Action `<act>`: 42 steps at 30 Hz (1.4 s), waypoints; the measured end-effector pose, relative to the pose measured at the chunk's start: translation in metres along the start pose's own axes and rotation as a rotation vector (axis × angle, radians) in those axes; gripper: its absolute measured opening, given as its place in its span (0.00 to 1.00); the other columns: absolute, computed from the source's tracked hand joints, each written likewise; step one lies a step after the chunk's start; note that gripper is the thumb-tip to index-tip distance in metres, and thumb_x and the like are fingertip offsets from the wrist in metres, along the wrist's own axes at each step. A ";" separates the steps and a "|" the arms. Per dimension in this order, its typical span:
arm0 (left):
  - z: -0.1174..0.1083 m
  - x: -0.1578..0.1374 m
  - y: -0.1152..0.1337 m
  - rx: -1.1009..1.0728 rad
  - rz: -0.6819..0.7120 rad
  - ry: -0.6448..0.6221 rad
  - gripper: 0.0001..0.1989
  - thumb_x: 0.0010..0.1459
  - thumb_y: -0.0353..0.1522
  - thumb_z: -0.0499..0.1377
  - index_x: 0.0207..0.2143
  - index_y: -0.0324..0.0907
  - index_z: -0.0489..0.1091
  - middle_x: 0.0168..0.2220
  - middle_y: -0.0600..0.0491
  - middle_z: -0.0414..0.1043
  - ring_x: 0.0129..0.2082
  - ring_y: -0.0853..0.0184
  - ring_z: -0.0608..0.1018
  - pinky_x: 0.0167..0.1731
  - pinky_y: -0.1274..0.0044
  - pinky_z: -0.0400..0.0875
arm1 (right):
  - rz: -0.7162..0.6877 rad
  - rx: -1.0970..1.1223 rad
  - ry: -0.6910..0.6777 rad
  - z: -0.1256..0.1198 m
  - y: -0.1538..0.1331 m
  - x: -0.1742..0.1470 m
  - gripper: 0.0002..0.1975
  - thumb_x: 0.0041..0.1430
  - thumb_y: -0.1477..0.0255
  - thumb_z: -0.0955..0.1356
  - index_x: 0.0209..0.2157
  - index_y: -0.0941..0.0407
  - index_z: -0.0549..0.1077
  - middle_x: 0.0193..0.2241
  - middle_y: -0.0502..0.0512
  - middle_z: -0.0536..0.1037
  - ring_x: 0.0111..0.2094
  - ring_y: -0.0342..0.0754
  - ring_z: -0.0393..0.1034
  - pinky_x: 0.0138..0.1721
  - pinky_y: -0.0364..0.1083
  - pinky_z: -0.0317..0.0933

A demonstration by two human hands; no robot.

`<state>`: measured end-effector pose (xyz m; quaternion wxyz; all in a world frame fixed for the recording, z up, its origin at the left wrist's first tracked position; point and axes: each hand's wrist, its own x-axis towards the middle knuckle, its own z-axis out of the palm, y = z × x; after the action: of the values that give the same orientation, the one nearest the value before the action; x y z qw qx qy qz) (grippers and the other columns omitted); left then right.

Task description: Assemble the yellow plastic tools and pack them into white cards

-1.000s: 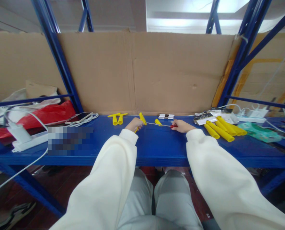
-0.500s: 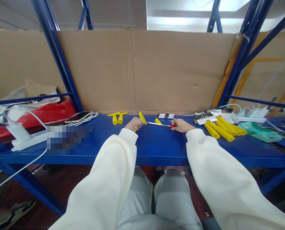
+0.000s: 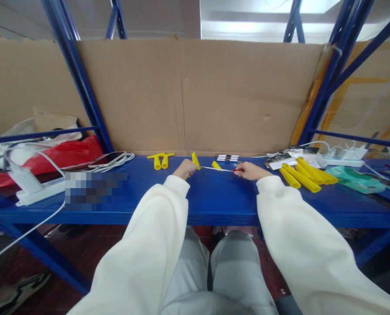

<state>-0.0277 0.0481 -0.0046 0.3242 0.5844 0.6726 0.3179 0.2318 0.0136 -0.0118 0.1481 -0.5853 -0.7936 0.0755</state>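
My left hand is closed around a yellow plastic T-shaped tool, its flat head sticking up past my fingers. In my right hand I grip the red handle of a screwdriver. Its long thin metal shaft points left, and the tip meets the yellow tool beside my left fingers. Behind the shaft, a small yellow piece lies on the blue shelf. My fingers mostly hide the screwdriver's handle and the lower part of the yellow tool.
Two yellow T-shaped tools stand left of my hands. Several yellow tubes lie to the right beside black-and-white packets. White-and-black strips rest at the back, against a cardboard panel. A power strip sits at the left.
The yellow tool's head in my left hand has shifted and turned slightly. My right hand has moved a little and its hold on the screwdriver handle looks slightly different.
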 end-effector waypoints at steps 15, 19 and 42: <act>-0.002 -0.002 -0.001 -0.019 0.001 0.008 0.11 0.55 0.21 0.61 0.21 0.38 0.68 0.12 0.60 0.57 0.14 0.73 0.62 0.17 0.80 0.55 | -0.004 -0.091 0.101 0.006 -0.008 -0.002 0.07 0.56 0.68 0.71 0.29 0.54 0.71 0.27 0.53 0.78 0.31 0.48 0.71 0.32 0.43 0.59; -0.003 0.000 -0.001 -0.014 -0.005 0.008 0.11 0.55 0.22 0.62 0.21 0.38 0.68 0.12 0.59 0.59 0.14 0.73 0.64 0.18 0.79 0.57 | -0.048 -0.032 0.045 0.004 -0.007 -0.002 0.11 0.62 0.67 0.67 0.27 0.55 0.73 0.26 0.54 0.79 0.31 0.48 0.72 0.33 0.43 0.60; -0.003 0.003 -0.003 -0.045 0.004 0.004 0.14 0.55 0.21 0.62 0.19 0.40 0.65 0.12 0.59 0.58 0.14 0.74 0.62 0.18 0.80 0.54 | -0.063 -0.032 0.107 0.010 -0.003 0.001 0.06 0.56 0.68 0.71 0.33 0.55 0.73 0.30 0.54 0.80 0.33 0.48 0.72 0.34 0.43 0.62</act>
<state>-0.0320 0.0505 -0.0058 0.3353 0.5778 0.6647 0.3346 0.2256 0.0139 -0.0201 0.1833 -0.5655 -0.8037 0.0265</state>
